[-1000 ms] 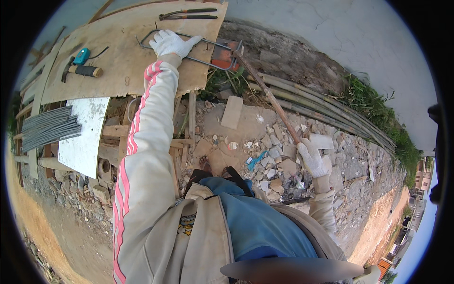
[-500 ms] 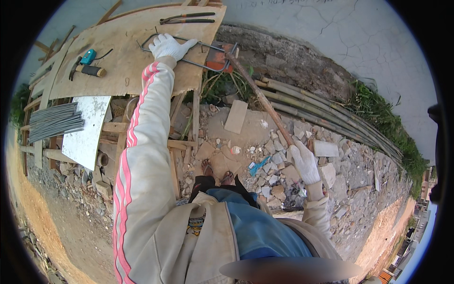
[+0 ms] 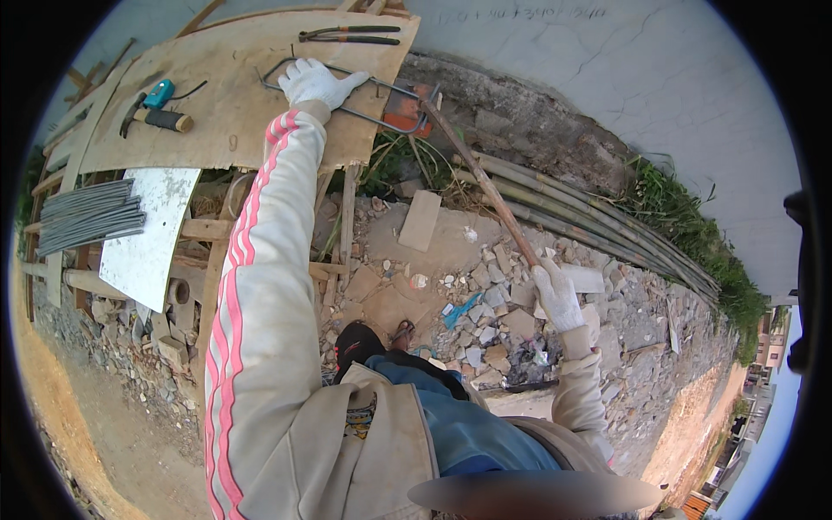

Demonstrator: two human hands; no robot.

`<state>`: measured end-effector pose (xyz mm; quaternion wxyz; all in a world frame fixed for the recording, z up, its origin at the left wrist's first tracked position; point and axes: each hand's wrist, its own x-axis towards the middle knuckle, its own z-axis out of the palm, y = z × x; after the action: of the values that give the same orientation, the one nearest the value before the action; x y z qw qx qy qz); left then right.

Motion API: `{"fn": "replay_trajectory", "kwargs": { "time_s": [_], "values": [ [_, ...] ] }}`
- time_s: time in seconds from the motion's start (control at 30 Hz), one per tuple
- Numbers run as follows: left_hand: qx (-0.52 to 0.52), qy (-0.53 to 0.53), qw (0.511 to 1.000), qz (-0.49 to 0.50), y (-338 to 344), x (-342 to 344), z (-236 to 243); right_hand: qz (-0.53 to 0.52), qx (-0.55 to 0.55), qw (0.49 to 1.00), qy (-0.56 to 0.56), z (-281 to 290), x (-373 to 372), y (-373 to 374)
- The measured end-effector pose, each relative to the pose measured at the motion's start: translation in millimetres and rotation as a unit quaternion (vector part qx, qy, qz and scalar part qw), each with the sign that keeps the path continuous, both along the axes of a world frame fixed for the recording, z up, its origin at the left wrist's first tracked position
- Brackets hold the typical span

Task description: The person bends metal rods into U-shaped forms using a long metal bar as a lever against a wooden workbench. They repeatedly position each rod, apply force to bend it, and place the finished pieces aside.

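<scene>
1. The bent rod lies at the far right of the board, its right end over the orange plate. It could twist or lift if the left hand bears down unevenly. That hand rests palm down on it, thumb spread; I cannot tell whether the fingers curl round the steel.

2. The right hand is wrapped round the near end of the rusty bar, whose far end meets the plate. A poor seat there could let the bar slip off under load, pitching the person sideways.

3. The left thumb points right along the rod, toward the plate. A sudden jump of the steel could pinch it, glove or not.

4. The plate sits by the board's right edge; heavy pulling there might rock the board, jolting the hammer or pliers.

5. Loose rubble lies near the feet, so a hard pull could cost footing.
</scene>
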<state>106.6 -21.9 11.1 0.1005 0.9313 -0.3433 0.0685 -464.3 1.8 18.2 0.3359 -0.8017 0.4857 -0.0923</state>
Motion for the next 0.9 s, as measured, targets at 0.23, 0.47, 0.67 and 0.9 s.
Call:
{"fn": "replay_trajectory", "kwargs": {
  "time_s": [0.23,0.47,0.67,0.9],
  "values": [
    [-0.027,0.002,1.000,-0.009,2.6,0.9,2.0,-0.017,0.053,0.997,0.056,4.5,-4.4,-6.9],
    [-0.037,0.005,0.999,-0.010,5.4,-0.9,1.8,0.032,-0.030,0.999,0.031,13.4,-4.7,-16.2],
    [-0.038,-0.001,0.999,-0.009,3.8,-0.6,1.2,0.013,0.000,1.000,0.029,10.9,-1.1,-4.0],
    [-0.036,0.006,0.999,-0.008,4.5,-1.8,2.4,0.066,-0.082,0.994,0.007,2.6,1.2,6.3]
  ]
}}
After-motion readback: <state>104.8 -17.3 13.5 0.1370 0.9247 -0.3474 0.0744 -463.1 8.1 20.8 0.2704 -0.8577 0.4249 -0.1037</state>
